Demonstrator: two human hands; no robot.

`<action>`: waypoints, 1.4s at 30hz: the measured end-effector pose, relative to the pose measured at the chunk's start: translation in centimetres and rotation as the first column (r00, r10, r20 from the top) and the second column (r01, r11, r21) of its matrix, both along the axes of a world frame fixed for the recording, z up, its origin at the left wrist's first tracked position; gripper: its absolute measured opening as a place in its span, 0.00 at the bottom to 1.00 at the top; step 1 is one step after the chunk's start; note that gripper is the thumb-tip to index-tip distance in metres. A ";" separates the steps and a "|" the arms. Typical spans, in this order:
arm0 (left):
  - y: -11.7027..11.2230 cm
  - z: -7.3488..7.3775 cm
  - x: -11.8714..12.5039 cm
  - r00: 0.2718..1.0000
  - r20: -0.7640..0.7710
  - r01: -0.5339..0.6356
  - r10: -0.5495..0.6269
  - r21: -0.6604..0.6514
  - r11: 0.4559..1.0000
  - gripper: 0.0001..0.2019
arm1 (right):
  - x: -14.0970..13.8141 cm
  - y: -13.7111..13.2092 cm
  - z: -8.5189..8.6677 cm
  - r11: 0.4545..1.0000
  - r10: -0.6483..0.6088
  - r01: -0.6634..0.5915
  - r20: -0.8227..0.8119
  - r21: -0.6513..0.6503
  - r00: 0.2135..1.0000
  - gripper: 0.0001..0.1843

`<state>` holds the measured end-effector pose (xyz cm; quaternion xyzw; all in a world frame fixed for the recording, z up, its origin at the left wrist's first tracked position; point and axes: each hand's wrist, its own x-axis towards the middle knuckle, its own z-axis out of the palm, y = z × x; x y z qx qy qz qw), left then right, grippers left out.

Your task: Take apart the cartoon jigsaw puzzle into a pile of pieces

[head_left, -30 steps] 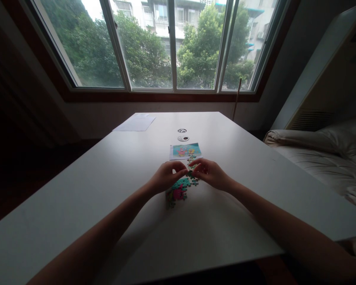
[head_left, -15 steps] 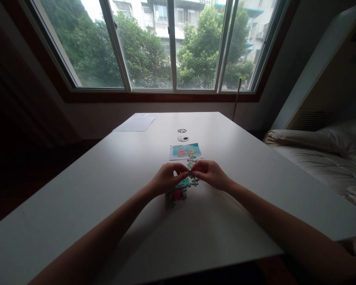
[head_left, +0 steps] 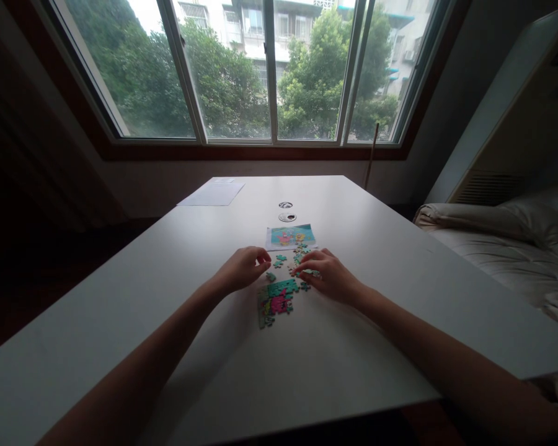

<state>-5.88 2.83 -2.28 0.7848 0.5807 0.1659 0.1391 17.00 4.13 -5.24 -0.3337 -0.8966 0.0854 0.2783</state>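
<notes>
A partly joined jigsaw puzzle [head_left: 279, 302], teal along the top with a pink figure below, lies on the white table. My left hand [head_left: 244, 267] hovers at its upper left, fingers curled and thumb slightly apart, with no piece visible in it. Just below those fingertips is a loose puzzle piece [head_left: 270, 277]. My right hand [head_left: 330, 274] reaches over the loose pieces right of centre, its fingers apart and partly covering them. Between the hands lie more loose teal pieces [head_left: 280, 259]. Behind them rests a picture card [head_left: 291, 236] with a coloured cartoon scene.
Two small round items [head_left: 287, 217] sit beyond the card on the white table [head_left: 353, 217]. Sheets of paper [head_left: 211, 193] lie at its far left corner. A window [head_left: 272, 74] is behind the table, and a pale padded seat [head_left: 483, 241] stands to the right.
My hands, earlier together at a small piece above the puzzle, have parted. The left moved left and the right spread its fingers over loose pieces. More of the puzzle now shows.
</notes>
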 end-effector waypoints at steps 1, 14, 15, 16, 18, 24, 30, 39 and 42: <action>0.0 0.0 -0.1 1.000 -0.010 0.024 -0.024 -0.016 1.000 0.14 | 0.0 -0.1 -0.1 1.000 0.009 -0.009 0.036 0.001 0.999 0.10; -1.2 0.3 0.8 0.937 -0.038 0.340 -0.348 -0.128 0.932 0.18 | -0.6 -1.0 1.0 0.989 0.073 -0.053 0.147 -0.138 0.986 0.14; -1.2 0.2 0.8 0.935 -0.039 0.345 -0.353 -0.130 0.929 0.17 | -0.5 -1.0 1.1 0.986 0.078 -0.056 0.143 -0.156 0.987 0.14; -1.2 0.1 0.8 0.933 -0.041 0.349 -0.357 -0.132 0.928 0.16 | -0.5 -1.1 1.3 0.983 0.084 -0.059 0.139 -0.171 0.987 0.14; -1.2 -0.1 0.7 0.929 -0.040 0.359 -0.368 -0.144 0.922 0.15 | -0.4 -1.2 1.6 0.978 0.102 -0.076 0.127 -0.193 0.987 0.13; -1.2 0.0 0.6 0.928 -0.022 0.365 -0.372 -0.145 0.920 0.14 | -0.4 -1.5 2.3 0.951 0.144 -0.123 0.056 -0.283 0.988 0.08; -1.6 0.5 1.5 0.930 0.130 0.351 -0.345 -0.023 0.936 0.13 | -0.6 -1.2 2.4 0.913 0.032 -0.121 -0.227 -0.389 0.973 0.06; -1.6 0.4 2.6 0.870 0.416 0.279 -0.266 0.030 0.960 0.11 | -1.1 -0.4 1.6 0.669 -0.103 -0.338 -0.533 -0.662 0.840 0.15; -1.6 0.4 2.6 0.860 0.433 0.286 -0.271 0.032 0.958 0.10 | -1.1 -0.2 1.4 0.647 -0.109 -0.379 -0.572 -0.662 0.813 0.15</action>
